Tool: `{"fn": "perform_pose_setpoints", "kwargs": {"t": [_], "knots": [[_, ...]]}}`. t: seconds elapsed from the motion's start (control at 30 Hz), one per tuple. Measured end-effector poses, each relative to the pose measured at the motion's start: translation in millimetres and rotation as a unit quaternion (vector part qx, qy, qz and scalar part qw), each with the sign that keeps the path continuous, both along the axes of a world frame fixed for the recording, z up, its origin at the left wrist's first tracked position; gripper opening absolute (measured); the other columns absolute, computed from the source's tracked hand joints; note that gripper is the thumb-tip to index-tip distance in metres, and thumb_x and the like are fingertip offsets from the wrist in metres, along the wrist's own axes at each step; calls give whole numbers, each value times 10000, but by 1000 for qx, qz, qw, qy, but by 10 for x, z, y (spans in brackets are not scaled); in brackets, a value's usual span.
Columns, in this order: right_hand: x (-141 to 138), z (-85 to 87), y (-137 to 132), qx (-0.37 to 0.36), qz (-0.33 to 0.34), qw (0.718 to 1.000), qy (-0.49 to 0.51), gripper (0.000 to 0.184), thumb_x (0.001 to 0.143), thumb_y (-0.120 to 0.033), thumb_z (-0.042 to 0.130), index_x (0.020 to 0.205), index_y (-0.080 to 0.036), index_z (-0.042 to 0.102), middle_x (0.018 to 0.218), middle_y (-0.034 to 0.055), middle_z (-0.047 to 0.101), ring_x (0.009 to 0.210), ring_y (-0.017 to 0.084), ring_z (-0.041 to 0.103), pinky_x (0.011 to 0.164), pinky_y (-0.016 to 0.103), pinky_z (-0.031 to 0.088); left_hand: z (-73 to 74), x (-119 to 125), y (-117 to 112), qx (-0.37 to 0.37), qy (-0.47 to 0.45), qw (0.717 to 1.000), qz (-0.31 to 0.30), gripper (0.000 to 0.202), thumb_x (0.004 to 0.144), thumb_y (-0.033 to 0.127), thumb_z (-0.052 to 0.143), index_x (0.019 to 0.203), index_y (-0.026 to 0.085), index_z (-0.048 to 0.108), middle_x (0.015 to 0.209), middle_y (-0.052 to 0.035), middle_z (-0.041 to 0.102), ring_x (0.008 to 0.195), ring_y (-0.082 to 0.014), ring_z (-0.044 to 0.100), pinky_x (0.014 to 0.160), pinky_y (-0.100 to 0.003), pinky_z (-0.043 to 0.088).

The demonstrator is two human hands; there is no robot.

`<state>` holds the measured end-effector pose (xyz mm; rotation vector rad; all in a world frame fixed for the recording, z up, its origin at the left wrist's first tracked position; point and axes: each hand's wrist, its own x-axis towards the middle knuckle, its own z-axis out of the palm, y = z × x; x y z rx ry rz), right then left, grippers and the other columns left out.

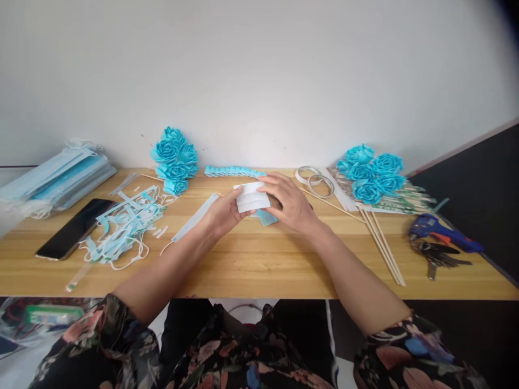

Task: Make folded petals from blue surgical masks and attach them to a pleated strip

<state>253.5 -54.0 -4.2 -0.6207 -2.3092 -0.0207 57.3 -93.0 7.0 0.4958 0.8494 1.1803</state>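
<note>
Between both hands, above the middle of the table, is a white pleated piece of mask fabric. My left hand grips its left side, thumb on the face. My right hand has its fingers closed on the right edge. Beneath them lies a light-blue fabric piece, with something dark partly hidden behind my right hand. A folded face mask rests beside my left forearm. Behind the hands, by the wall, runs a row of blue folded pieces.
Blue fabric roses stand in a left bunch and right bunch. Mask stacks, a phone and cut scraps lie left. Tape rolls, wooden sticks, a glue gun and keys lie right.
</note>
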Motion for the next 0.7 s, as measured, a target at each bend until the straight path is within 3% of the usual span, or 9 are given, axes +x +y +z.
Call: {"fn": "perform_pose_setpoints", "kwargs": {"t": [0.07,0.2,0.33,0.53,0.7], "knots": [[-40,-32,-14,14,23,999,18,202,922,-164,552,1046,-252,685,1287,55,651,1297,262,504,1053,511,463,-8,11,-20,7,-6,1000,-12,263,986,198,442,985,76,675,925,-110,724,745,-155,662,633,-242,543],[-72,-86,-17,24,50,998,19,211,930,-141,543,864,-239,718,1181,51,693,1249,253,528,995,487,507,-72,-36,-4,51,-13,998,-32,211,926,176,529,1021,84,693,976,-108,730,802,-177,673,752,-288,544],[-116,-118,-46,-6,42,999,2,219,928,-182,570,832,-271,746,1212,31,686,1260,254,514,997,482,506,-173,-151,65,63,17,998,-10,161,815,229,702,920,108,688,854,-78,723,740,-187,665,736,-316,537],[-181,-148,-101,-91,39,995,13,161,910,-264,633,881,-332,775,1281,18,652,1332,275,456,1086,538,408,-305,-288,135,75,56,991,97,277,718,301,819,889,138,675,759,-20,702,627,-126,623,649,-248,504],[-221,-143,-91,-128,34,990,40,146,908,-281,631,886,-297,775,1331,48,613,1352,294,441,1084,554,395,-331,-267,79,95,72,992,47,341,706,350,821,937,121,717,807,-53,729,681,-158,650,662,-265,501]]}}
